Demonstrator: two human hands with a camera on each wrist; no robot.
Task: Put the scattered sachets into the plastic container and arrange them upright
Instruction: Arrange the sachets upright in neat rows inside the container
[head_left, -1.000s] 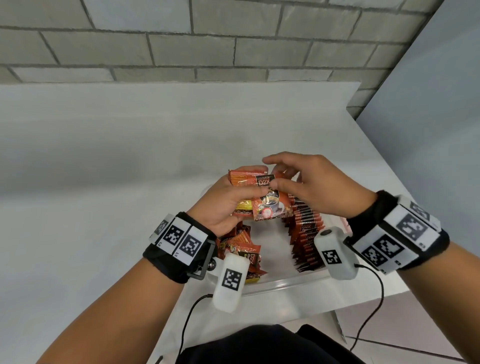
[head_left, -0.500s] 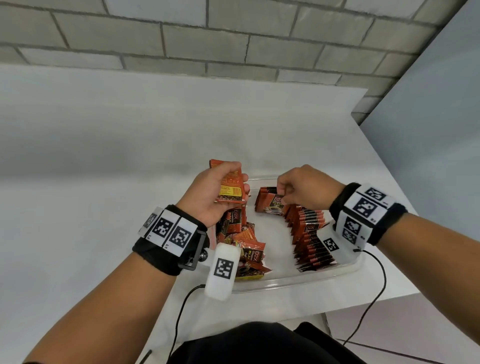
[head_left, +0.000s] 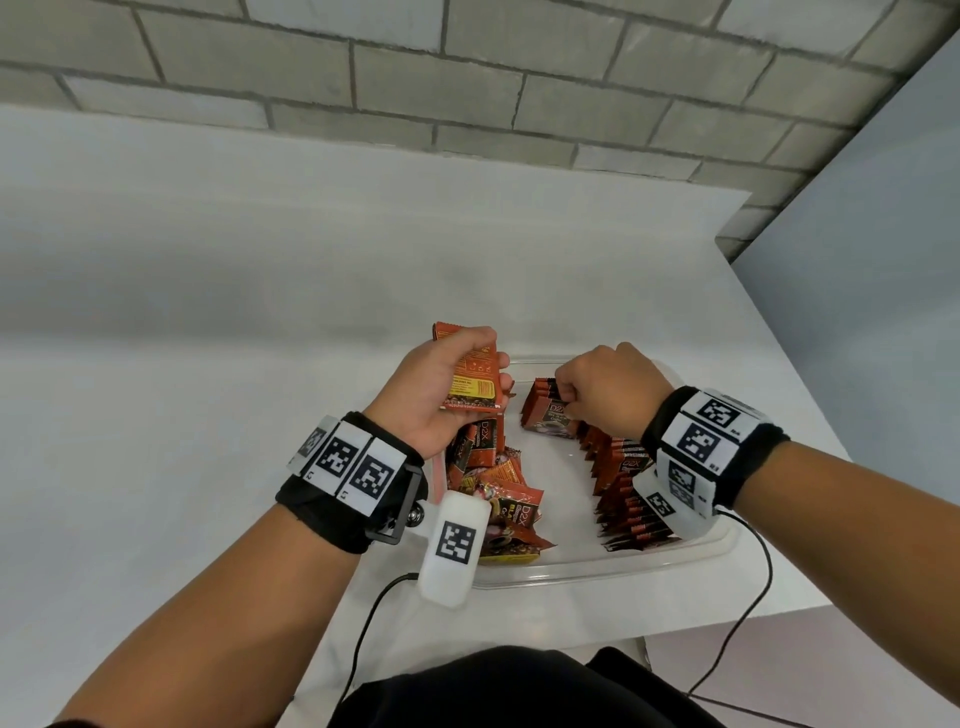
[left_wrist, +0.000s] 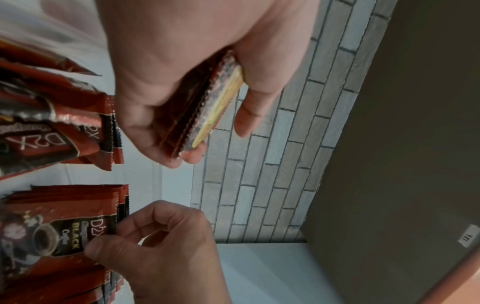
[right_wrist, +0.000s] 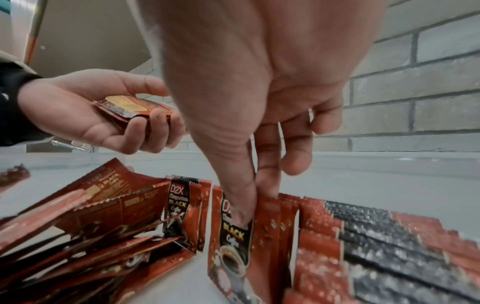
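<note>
— What have your hands got?

— My left hand (head_left: 441, 384) is curled round a small stack of sachets (head_left: 474, 382), held above the far left corner of the plastic container (head_left: 597, 569). My right hand (head_left: 608, 387) pinches the top edge of the front sachet (head_left: 551, 418), thumb on its printed face, forefinger behind it.

— Where is that sachet?

— Inside the container, upright, at the far end of the upright row (head_left: 626, 483) along the right side, touching the next one.

— And the others?

— A loose heap (head_left: 501, 491) lies tumbled on the container's left side, apart from the row. The container sits on the white surface (head_left: 208, 364) near its front edge.
</note>
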